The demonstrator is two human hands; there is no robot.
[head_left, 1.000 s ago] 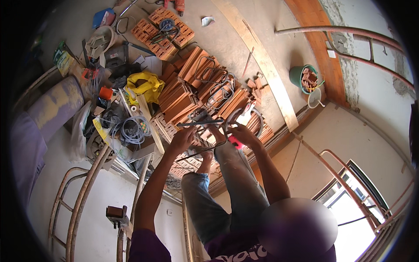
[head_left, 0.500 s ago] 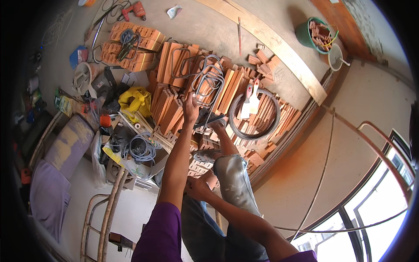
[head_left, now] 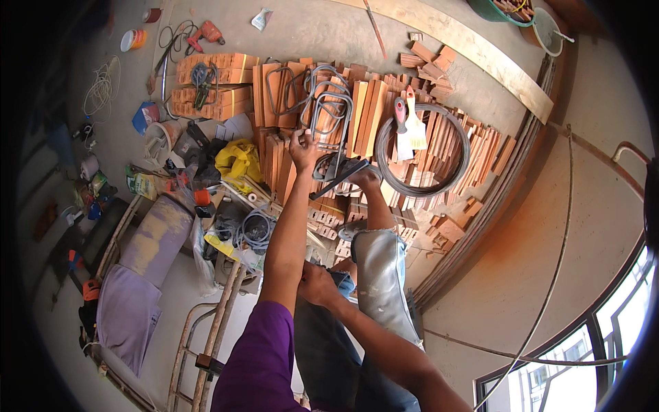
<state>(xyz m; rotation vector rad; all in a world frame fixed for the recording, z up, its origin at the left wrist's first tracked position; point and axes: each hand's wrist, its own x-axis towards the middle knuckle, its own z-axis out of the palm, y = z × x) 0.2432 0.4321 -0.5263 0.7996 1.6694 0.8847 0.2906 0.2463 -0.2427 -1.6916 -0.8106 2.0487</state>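
Left of the wire coil, bent metal rods lay on red bricks. The left hand was at the rods' near edge; I couldn't tell whether its fingers pinched them. The right hand was nearer the person than the coil, its fingers too hidden to tell.

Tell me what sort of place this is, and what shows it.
Probably a room under construction or renovation: stacked orange bricks, a red power drill and a green bucket of broken pieces all suggest it.
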